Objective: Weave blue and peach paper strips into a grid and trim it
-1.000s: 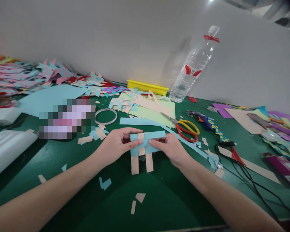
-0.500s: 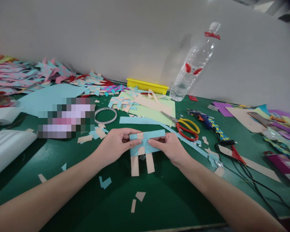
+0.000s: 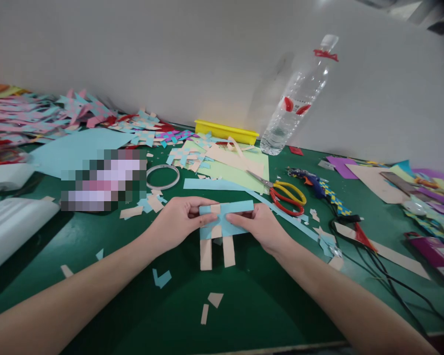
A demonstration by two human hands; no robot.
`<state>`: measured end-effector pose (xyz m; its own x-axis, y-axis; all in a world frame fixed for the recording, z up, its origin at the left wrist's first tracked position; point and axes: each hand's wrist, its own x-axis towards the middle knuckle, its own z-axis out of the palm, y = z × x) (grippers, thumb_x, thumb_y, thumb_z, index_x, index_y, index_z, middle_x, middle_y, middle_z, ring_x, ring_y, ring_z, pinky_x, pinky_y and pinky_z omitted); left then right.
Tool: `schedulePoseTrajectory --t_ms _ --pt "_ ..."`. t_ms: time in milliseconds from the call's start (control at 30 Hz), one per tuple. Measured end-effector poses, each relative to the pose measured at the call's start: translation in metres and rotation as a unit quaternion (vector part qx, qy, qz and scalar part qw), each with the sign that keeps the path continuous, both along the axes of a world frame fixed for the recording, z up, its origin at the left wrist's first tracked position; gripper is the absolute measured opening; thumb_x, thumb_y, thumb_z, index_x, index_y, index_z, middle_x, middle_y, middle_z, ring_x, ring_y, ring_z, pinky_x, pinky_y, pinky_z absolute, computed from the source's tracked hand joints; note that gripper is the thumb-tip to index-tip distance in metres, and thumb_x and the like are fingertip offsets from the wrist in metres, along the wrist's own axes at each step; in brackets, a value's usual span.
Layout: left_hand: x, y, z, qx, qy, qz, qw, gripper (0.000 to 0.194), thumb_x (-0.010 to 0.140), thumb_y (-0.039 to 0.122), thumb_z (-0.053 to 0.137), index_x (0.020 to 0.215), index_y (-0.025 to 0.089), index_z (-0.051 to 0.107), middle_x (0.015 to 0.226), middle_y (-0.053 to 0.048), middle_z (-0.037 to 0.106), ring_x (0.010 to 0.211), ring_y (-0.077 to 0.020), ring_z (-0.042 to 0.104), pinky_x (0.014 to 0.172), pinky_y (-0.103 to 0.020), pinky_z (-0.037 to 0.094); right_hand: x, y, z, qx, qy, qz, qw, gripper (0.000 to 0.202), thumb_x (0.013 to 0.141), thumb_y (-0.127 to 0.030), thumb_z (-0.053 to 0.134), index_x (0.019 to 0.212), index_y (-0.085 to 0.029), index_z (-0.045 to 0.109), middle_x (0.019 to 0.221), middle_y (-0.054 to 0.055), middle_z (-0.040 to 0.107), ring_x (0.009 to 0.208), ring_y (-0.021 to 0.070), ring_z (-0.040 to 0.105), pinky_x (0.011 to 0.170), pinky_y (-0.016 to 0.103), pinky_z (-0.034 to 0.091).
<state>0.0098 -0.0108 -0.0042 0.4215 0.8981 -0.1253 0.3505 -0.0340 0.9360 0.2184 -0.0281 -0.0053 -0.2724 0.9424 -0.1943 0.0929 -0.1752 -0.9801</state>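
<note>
Between my hands is a small weave of paper strips (image 3: pixel 216 230), light blue ones crossing cream ones. Two cream ends hang down from it and blue ends point to the right. My left hand (image 3: pixel 181 217) pinches its left side, thumb in front and fingers behind. On the right side, my right hand (image 3: pixel 257 224) pinches the blue strips with the thumb in front. The fingertips behind the paper are hidden. Beyond the weave lies a long light blue paper strip (image 3: pixel 212 184). Scissors (image 3: pixel 286 197) with red and yellow handles rest to its right.
A clear plastic bottle (image 3: pixel 296 98) leans against the wall behind a pale green sheet (image 3: pixel 257 165). A roll of tape (image 3: pixel 163 177) lies left of centre. Paper scraps (image 3: pixel 163 279) are scattered on the green table. Black cables (image 3: pixel 383 268) run along the right.
Both hands keep their grip on the paper weave. Its right cream end has shifted slightly left; the view has moved a tiny bit.
</note>
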Motion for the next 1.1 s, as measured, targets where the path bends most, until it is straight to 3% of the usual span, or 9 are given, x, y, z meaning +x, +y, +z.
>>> schedulePoseTrajectory --t_ms 167,267,333,433,533,633,833,967,1100 --pt "-0.001 -0.001 -0.002 0.024 0.006 -0.005 1.0 0.039 0.081 0.045 0.06 0.113 0.022 0.062 0.092 -0.003 0.072 0.079 -0.0196 0.067 0.066 -0.029 0.055 -0.001 -0.001 0.002 0.009 0.011 -0.019 1.0 0.026 0.07 -0.034 0.072 0.09 -0.018 0.07 0.091 0.004 0.071 0.08 0.016 0.064 0.074 0.031 0.051" --pt "-0.001 -0.003 -0.004 0.138 0.024 0.032 0.99 0.043 0.087 0.043 0.053 0.125 0.023 0.052 0.111 -0.007 0.065 0.095 -0.0219 0.063 0.075 -0.033 0.054 -0.001 0.0 -0.001 0.007 0.047 -0.075 0.996 0.03 0.069 -0.034 0.073 0.094 -0.019 0.069 0.099 0.005 0.07 0.089 0.0183 0.064 0.079 0.033 0.052" --pt "-0.001 -0.004 -0.005 0.284 0.059 0.046 0.956 0.042 0.087 0.038 0.054 0.126 0.023 0.049 0.123 -0.009 0.057 0.11 -0.024 0.056 0.088 -0.038 0.049 0.0 0.001 -0.004 -0.009 0.064 -0.11 0.992 0.032 0.068 -0.037 0.074 0.095 -0.02 0.068 0.099 0.006 0.069 0.086 0.0193 0.065 0.074 0.034 0.054" --pt "0.0 -0.007 -0.003 0.493 0.125 0.009 0.861 0.03 0.085 0.03 0.059 0.114 0.022 0.057 0.12 -0.009 0.059 0.114 -0.025 0.052 0.098 -0.043 0.039 0.0 0.001 -0.006 -0.037 0.098 -0.129 0.986 0.032 0.069 -0.038 0.073 0.094 -0.02 0.067 0.095 0.005 0.069 0.08 0.0181 0.064 0.067 0.033 0.056" --pt "0.002 -0.01 0.0 0.583 0.181 -0.044 0.791 0.02 0.085 0.023 0.059 0.105 0.022 0.061 0.111 -0.006 0.065 0.109 -0.0234 0.056 0.1 -0.044 0.035 -0.002 -0.001 -0.006 -0.058 0.133 -0.122 0.982 0.028 0.07 -0.037 0.073 0.092 -0.02 0.067 0.091 0.003 0.068 0.08 0.016 0.064 0.068 0.03 0.056" --pt "0.002 -0.013 0.002 0.608 0.209 -0.051 0.764 0.019 0.086 0.017 0.056 0.102 0.023 0.063 0.109 -0.005 0.067 0.107 -0.0225 0.058 0.102 -0.044 0.033 -0.005 -0.004 -0.005 -0.078 0.144 -0.106 0.981 0.029 0.07 -0.035 0.073 0.094 -0.021 0.066 0.093 0.003 0.067 0.08 0.0148 0.064 0.067 0.028 0.056" --pt "-0.001 -0.014 0.001 0.604 0.22 -0.058 0.764 0.019 0.087 0.015 0.054 0.1 0.023 0.064 0.107 -0.004 0.069 0.101 -0.0217 0.061 0.102 -0.046 0.032 -0.007 -0.005 -0.004 -0.106 0.142 -0.113 0.978 0.028 0.067 -0.034 0.076 0.09 -0.021 0.066 0.088 0.002 0.068 0.073 0.0146 0.065 0.061 0.027 0.056" --pt "-0.003 -0.015 -0.001 0.554 0.193 -0.047 0.809 0.021 0.087 0.016 0.053 0.101 0.026 0.066 0.107 -0.002 0.07 0.099 -0.022 0.063 0.104 -0.048 0.03 -0.006 -0.007 -0.001 -0.105 0.151 -0.063 0.981 0.025 0.069 -0.035 0.075 0.083 -0.016 0.068 0.073 0.002 0.067 0.059 0.0124 0.063 0.055 0.025 0.053" --pt "-0.003 -0.012 0.0 0.492 0.132 0.002 0.861 0.012 0.084 0.024 0.058 0.09 0.025 0.069 0.096 0.0 0.073 0.089 -0.0208 0.067 0.103 -0.047 0.032 -0.005 -0.009 0.003 -0.049 0.156 -0.003 0.987 0.029 0.077 -0.043 0.066 0.084 -0.016 0.068 0.075 0.004 0.067 0.058 0.0129 0.063 0.057 0.027 0.051"
